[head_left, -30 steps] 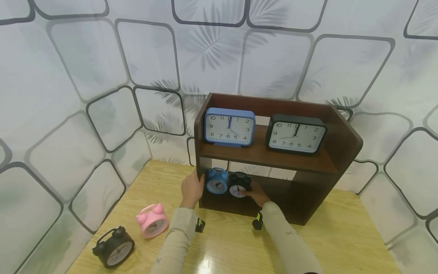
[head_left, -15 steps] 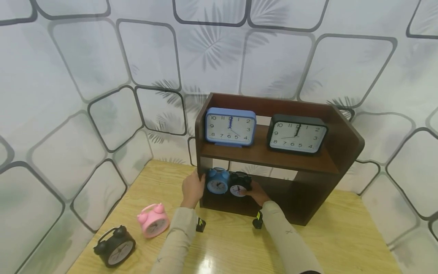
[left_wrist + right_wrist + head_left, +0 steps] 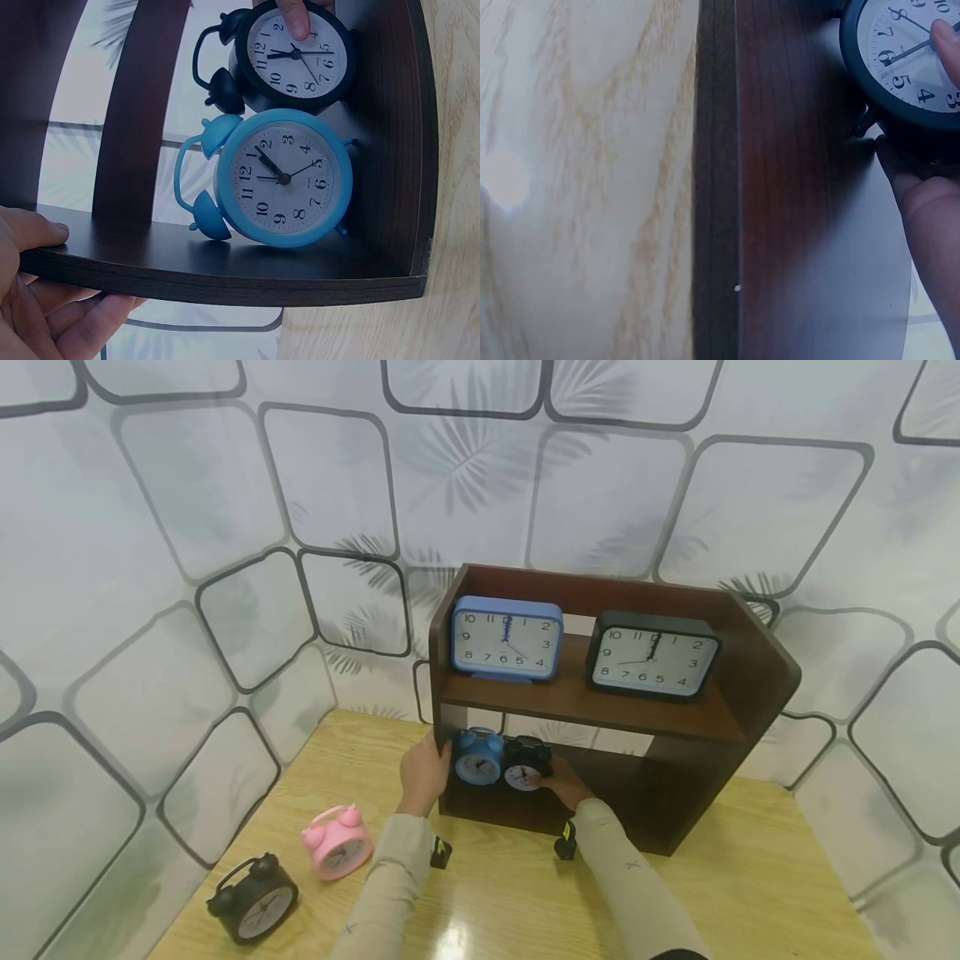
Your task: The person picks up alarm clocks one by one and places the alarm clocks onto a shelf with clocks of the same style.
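Round black twin-bell alarm clock (image 3: 519, 767): bells up, low in dark brown wooden shelf unit (image 3: 750, 681), just right of round blue twin-bell alarm clock (image 3: 478, 760). My right hand (image 3: 567, 787) nearer, pinching black clock from right, thumb on face. My left hand (image 3: 424, 775), past blue clock, grips left side panel (image 3: 225, 283).
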`<state>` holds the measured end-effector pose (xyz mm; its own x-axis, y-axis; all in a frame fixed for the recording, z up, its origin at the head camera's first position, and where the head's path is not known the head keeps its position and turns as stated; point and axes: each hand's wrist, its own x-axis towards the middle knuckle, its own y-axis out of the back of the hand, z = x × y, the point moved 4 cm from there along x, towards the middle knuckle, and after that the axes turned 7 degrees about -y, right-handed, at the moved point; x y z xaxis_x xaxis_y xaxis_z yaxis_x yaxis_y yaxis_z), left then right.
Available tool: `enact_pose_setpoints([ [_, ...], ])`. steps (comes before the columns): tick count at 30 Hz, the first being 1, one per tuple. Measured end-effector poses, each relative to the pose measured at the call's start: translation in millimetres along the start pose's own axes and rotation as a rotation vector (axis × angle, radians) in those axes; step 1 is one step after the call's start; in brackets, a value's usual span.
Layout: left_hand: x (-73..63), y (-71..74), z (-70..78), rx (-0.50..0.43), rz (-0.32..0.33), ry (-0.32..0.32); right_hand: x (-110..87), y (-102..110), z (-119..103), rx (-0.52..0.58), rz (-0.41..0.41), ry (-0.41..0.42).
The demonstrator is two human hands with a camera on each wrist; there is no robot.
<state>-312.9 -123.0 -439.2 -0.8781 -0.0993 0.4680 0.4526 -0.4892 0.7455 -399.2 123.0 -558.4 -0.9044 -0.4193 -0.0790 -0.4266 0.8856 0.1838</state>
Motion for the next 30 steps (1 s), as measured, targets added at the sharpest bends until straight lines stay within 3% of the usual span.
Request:
enact_pose_setpoints([
  [7,0.6,-0.6,0.0,0.002,-0.005,0.001,-9.1,-5,-18,-0.001,0.018,0.037],
  [14,0.5,-1.8,-0.6,-0.002,-0.002,0.005,-6.1,0,-6,-0.051,0.102,-0.044],
  [19,0.1,-3.2,-0.9,-0.017,-0.004,0.021,-8.4,8,-1,-0.141,0.179,-0.034],
  [30,-0.1,-3.8,-2.7,-0.026,0.004,0.019,-43.5,16,-26,-0.395,0.357,0.053],
])
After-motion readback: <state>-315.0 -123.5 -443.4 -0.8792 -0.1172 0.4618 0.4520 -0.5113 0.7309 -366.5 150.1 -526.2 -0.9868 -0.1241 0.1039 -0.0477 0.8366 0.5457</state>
